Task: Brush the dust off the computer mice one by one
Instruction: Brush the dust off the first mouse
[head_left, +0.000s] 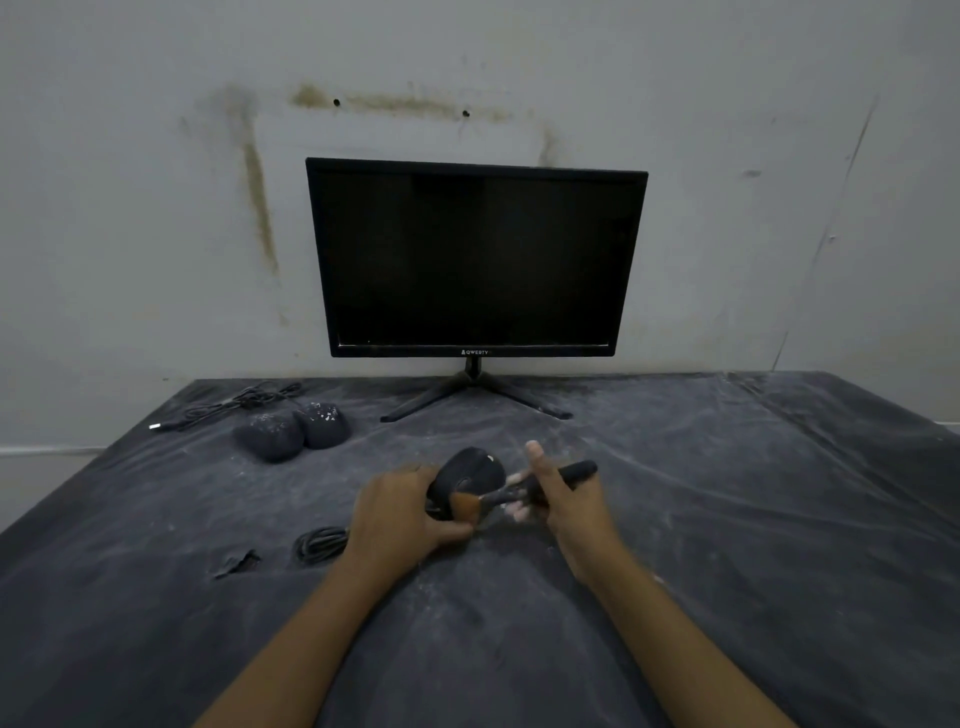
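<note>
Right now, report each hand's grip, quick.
Left hand: closed around a black mouse.
Right hand: closed on the brush, bristles at the mouse.

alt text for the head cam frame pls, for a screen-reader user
The left hand grips a black mouse over a dusty dark cloth while the right hand holds a brush, bristles against the mouse. Back left lie a dusty mouse and a second dusty mouse; a dark monitor stands against the wall.
</note>
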